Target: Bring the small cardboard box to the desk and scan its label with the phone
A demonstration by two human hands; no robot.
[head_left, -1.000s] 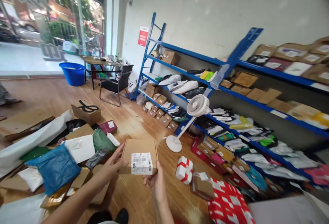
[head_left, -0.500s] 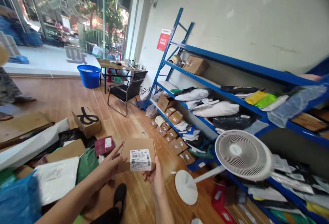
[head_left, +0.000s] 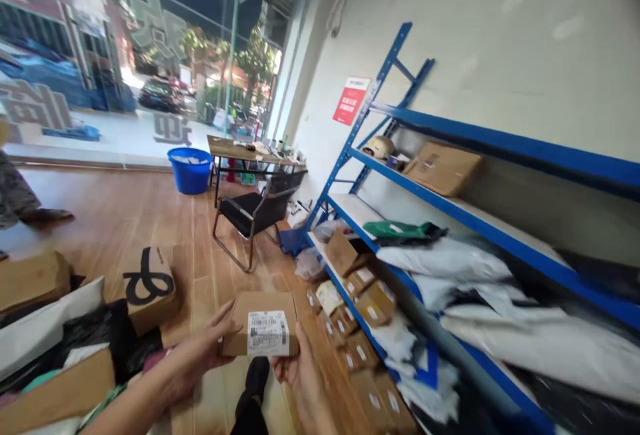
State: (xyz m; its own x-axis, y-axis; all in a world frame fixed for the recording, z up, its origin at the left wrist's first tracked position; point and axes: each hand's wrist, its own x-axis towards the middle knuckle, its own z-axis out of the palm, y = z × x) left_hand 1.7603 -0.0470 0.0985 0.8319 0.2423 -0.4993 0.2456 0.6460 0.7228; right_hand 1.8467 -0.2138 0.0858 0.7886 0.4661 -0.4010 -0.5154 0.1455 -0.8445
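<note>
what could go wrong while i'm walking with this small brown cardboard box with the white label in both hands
The small brown cardboard box is pinched only at its edges by the left hand and right hand, so it could slip. With eyes on its white barcode label, a foot might catch the loose parcels on the wooden floor beside the blue metal shelving.

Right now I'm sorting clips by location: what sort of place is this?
Probably a parcel pickup or sorting depot: blue shelving stacked with mailer bags, cartons on the floor, and both hands holding a small labelled box.
</note>
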